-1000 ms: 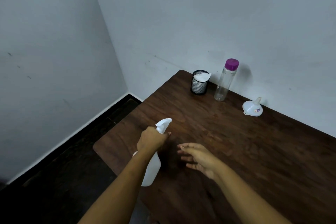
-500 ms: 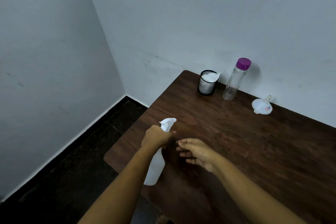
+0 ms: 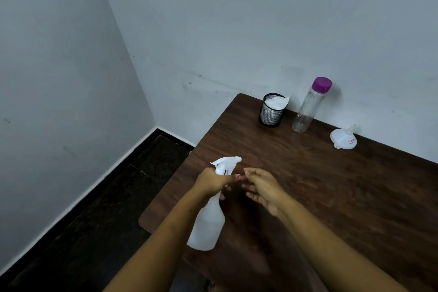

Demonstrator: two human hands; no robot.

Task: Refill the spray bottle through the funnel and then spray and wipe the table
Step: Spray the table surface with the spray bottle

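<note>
One spray bottle (image 3: 208, 225), neck within left fingers (image 3: 228, 179), right fingers (image 3: 252, 173) beside

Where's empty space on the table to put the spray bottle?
Free: the wide stretch of table between the right hand and the funnel, and the middle between the spray bottle and the mesh cup. Crowded: the back edge, with mesh cup, clear bottle and funnel.

Spray bottle (image 3: 208, 225) neck hidden under left hand (image 3: 211, 184).

I see a dark wooden table (image 3: 355, 197); along its far edge stand a black mesh cup (image 3: 270, 115) and a clear bottle (image 3: 305, 111), with a white funnel (image 3: 342, 140) beside them.
</note>
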